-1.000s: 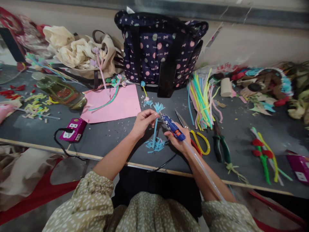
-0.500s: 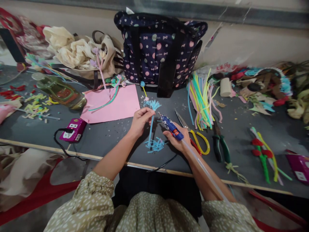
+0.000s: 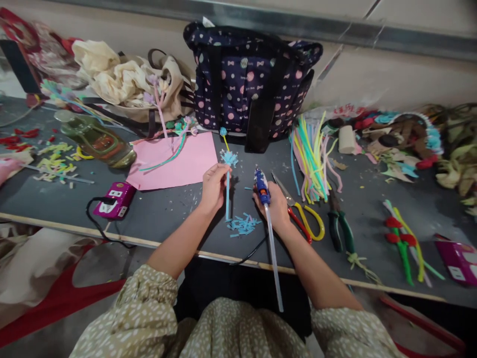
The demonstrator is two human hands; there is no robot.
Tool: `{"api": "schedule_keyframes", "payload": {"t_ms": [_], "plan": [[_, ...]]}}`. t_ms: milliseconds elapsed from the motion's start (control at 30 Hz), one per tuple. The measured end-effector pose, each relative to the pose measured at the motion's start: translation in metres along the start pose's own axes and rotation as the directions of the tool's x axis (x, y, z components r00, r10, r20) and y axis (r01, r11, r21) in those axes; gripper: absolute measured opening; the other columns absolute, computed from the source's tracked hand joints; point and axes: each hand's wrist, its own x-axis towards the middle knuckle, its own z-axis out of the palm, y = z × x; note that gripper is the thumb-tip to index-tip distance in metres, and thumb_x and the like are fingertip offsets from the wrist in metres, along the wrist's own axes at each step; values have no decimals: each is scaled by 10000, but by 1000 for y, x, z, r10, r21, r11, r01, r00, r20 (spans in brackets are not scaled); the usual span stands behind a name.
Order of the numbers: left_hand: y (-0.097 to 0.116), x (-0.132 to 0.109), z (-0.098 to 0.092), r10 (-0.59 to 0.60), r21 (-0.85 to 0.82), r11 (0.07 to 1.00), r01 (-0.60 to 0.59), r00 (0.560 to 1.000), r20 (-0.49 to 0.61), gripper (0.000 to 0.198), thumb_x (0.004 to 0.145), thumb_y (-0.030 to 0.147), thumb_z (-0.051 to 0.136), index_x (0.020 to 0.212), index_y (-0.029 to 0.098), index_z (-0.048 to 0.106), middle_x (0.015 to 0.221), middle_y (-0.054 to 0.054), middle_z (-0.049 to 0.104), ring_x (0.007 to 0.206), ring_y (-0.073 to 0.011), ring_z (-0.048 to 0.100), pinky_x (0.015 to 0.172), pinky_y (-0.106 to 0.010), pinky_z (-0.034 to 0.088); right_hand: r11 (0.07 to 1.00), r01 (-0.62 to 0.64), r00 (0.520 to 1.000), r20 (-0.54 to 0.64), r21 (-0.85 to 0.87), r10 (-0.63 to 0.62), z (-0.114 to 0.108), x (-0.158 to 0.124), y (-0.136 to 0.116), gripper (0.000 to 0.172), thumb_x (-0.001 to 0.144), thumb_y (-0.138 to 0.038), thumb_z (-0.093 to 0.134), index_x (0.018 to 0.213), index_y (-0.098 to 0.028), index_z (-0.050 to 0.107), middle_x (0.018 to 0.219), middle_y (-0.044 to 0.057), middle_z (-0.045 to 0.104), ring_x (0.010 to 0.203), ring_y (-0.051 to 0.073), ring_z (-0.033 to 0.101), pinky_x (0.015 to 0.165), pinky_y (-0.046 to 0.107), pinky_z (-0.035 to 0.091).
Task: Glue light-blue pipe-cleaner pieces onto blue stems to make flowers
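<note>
Between the closed fingertips of my left hand (image 3: 215,187) is a blue pipe cleaner flower (image 3: 228,195), its stem hanging down and its fringed head just above the fingers. My right hand (image 3: 275,205) is wrapped round a blue glue gun (image 3: 262,185), nozzle pointing away from me; a long clear glue stick (image 3: 274,256) sticks out of its back. Below the flower's stem lies a small heap of cut blue pieces (image 3: 244,225). Scissors (image 3: 305,219) with red and yellow handles lie right beside my right hand.
A dark patterned bag (image 3: 238,89) stands at the back, a phone (image 3: 258,124) leaning on it. Pink paper (image 3: 175,169), a bottle (image 3: 97,141) and a purple power socket (image 3: 115,200) are left. Pipe cleaners (image 3: 313,159), pliers (image 3: 340,226) and a red-green flower piece (image 3: 401,243) are right.
The glue gun has swung from pointing at the flower to pointing straight ahead, and has moved apart from it. My left hand has shifted slightly left with the flower.
</note>
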Motion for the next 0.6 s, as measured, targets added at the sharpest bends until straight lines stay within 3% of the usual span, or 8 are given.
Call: {"api": "schedule_keyframes", "payload": {"t_ms": [167,467,600], "plan": [[-4,1,-1,-11,-11,1000,11,1000,5,152,761,279,681,673,167,627,545,46,480,422,-39,375,404,-200,306,996,14,999,47,-84,-10,4,-1,-3,80,888,-302,532,871,-233,495,862,50,568,815,232,548,666,300,399],[-4,4,-4,-4,-48,999,2,1000,-30,167,747,274,684,645,165,609,530,47,465,419,-42,365,399,-194,288,978,-60,990,116,-202,85,11,13,-15,57,871,-262,509,883,-218,475,827,62,579,739,223,534,612,292,318],[-6,5,-4,-16,-45,999,15,1000,-25,159,736,276,686,648,161,619,528,53,460,413,-38,355,404,-193,292,966,-14,992,119,-257,46,13,16,-17,27,865,-224,477,886,-206,474,785,65,586,698,214,530,594,287,296]]}}
